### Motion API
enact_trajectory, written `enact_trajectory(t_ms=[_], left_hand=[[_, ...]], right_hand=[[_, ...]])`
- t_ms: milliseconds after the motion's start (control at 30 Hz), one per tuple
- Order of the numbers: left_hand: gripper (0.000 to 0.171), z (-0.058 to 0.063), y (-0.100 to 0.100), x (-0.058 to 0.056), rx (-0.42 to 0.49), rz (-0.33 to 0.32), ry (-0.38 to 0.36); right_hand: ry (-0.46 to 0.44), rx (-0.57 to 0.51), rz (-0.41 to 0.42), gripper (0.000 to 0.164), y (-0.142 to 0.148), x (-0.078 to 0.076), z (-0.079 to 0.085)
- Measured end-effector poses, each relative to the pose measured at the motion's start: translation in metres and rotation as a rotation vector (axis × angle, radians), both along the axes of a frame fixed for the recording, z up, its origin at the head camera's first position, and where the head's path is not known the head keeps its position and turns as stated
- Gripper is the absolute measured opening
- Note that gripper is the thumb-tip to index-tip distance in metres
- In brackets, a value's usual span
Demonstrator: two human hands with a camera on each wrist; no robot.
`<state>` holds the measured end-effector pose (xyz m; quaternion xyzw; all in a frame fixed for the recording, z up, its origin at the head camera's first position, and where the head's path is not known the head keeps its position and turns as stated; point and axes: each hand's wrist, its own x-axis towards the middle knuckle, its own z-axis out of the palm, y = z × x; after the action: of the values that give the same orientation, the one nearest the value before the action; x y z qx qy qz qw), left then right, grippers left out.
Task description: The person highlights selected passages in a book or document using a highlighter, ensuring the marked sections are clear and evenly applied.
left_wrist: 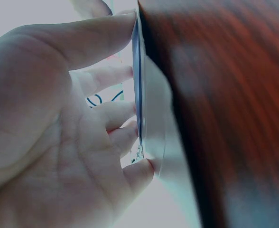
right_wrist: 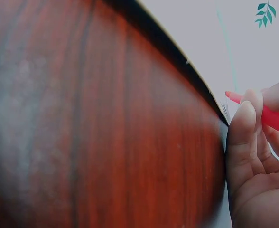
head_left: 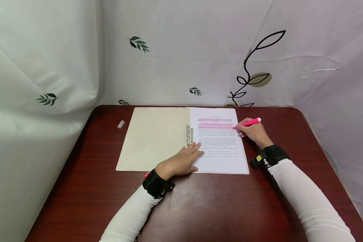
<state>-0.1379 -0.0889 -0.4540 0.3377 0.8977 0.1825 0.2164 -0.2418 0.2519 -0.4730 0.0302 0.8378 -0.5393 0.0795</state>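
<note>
A pink highlighter (head_left: pixel 251 122) is pinched in my right hand (head_left: pixel 255 133), tilted with its tip at the right end of a pink-marked line. The printed white sheet (head_left: pixel 219 164) lies on the right side of an open cream folder (head_left: pixel 155 141); several lines in its upper part are coloured pink. With fingers spread, my left hand (head_left: pixel 183 160) rests across the lower left of the sheet and the folder's fold. In the left wrist view, its fingertips (left_wrist: pixel 138 173) touch the surface. The highlighter's pink tip (right_wrist: pixel 230 96) pokes out past the fingers in the right wrist view.
A metal clip (head_left: pixel 188 135) sits at the folder's fold, just above my left hand. Left of the folder, a small whitish block (head_left: pixel 121 124) lies on the dark red wooden table (head_left: pixel 217 208). White curtains (head_left: pixel 169 67) with leaf patterns hang behind and beside the table.
</note>
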Motion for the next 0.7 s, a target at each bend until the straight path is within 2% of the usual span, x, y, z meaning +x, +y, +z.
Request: enact_trajectory(t_ms=[100, 300, 433, 567, 700], left_hand=[[0.066, 0.000, 0.000, 0.000, 0.000, 0.002, -0.002], [0.065, 0.001, 0.000, 0.001, 0.005, -0.002, -0.001], [0.065, 0.001, 0.000, 0.001, 0.008, 0.000, 0.005], [0.065, 0.001, 0.000, 0.000, 0.014, -0.003, 0.006], [0.065, 0.000, 0.000, -0.001, 0.013, -0.006, 0.004]], right_hand=[[0.004, -0.041, 0.002, 0.028, 0.001, 0.000, -0.002], [-0.002, -0.303, -0.007, 0.030, 0.009, 0.001, -0.007], [-0.004, -0.394, -0.003, 0.027, 0.009, 0.001, -0.006], [-0.012, -0.407, -0.036, 0.020, 0.006, 0.001, -0.003], [-0.011, -0.328, -0.061, 0.020, 0.002, -0.002, 0.006]])
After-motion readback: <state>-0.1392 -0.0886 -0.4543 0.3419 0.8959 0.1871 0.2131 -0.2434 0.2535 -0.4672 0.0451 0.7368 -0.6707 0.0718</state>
